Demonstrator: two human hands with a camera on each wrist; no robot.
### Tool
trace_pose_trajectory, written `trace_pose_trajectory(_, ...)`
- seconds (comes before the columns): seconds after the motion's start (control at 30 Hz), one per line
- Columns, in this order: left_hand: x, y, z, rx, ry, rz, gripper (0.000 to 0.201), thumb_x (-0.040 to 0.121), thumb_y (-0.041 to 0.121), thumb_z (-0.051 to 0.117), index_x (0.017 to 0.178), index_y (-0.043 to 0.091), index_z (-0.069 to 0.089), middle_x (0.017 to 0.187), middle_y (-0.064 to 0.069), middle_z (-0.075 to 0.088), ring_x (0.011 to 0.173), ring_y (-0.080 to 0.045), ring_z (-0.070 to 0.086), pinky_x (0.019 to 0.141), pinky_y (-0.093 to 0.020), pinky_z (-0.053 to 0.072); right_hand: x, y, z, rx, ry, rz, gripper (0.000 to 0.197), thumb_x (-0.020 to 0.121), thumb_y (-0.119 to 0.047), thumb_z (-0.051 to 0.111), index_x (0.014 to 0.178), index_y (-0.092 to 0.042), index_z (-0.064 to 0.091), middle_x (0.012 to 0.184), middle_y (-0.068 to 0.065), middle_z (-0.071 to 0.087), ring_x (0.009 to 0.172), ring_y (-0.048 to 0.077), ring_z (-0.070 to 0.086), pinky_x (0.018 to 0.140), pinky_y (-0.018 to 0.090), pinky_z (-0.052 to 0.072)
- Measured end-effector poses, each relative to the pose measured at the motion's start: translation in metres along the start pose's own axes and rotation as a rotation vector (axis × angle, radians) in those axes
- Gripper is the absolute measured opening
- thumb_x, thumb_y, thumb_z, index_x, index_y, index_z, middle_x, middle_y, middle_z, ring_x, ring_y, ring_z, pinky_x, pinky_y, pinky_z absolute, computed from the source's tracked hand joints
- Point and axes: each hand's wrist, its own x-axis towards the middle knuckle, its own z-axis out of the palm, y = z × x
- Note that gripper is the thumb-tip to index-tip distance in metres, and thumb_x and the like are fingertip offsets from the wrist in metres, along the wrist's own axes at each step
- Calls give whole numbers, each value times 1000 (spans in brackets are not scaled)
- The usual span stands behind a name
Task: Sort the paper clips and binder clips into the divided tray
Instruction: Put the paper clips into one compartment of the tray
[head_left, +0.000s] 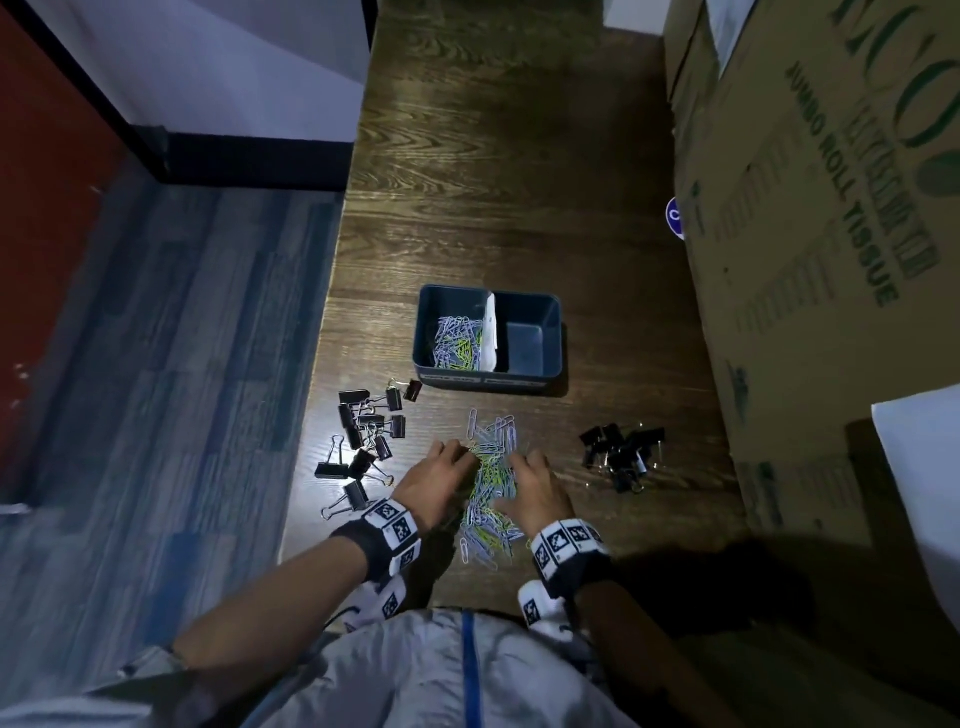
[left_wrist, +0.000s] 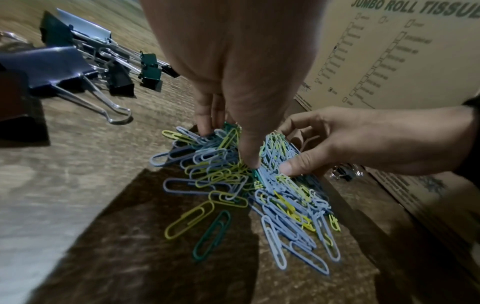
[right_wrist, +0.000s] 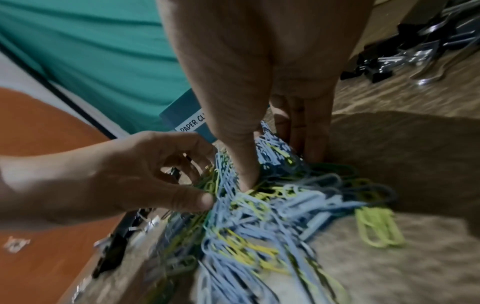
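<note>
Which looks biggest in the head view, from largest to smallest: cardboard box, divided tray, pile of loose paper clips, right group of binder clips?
1. cardboard box
2. divided tray
3. pile of loose paper clips, partly hidden by hands, so close to the tray
4. right group of binder clips

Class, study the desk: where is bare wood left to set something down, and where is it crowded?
Bare: the desk beyond the divided tray, bordered by the cardboard box. Crowded: the near strip, with binder clips at left and right and both hands in the paper clip pile.
</note>
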Motion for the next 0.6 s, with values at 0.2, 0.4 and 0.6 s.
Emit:
trace_pose_trajectory(0.2,3,-7,-14,-151,37,-39,28,82,4,67,106,16,58,97,-3,62,85,-23,63,77,-38,53,7,-6,-16,80,13,8,30,77,-22,81,88,-30,54,111,-2,60,86,19,61,77,41,57)
trace_pose_trajectory(0.4,3,-15,-31,-275,81,-99,18,88,-2,59,96,13,65,87,-1,68,79,-15,66,70,-27,56,7,-5,-36,102,11,33,14,86,-16,76,97,-23,71,101,-4,62,84,16,65,81,33,56)
trace_pose_trajectory(0.6,2,-6,-94,-431,246,-56,11,90,7,65,86,17,62,79,6,63,72,-4,62,63,-16,53,4,-13,-55,74,32,49,18,89,-14,74,104,-23,76,126,7,65,110,24,62,98,36,51)
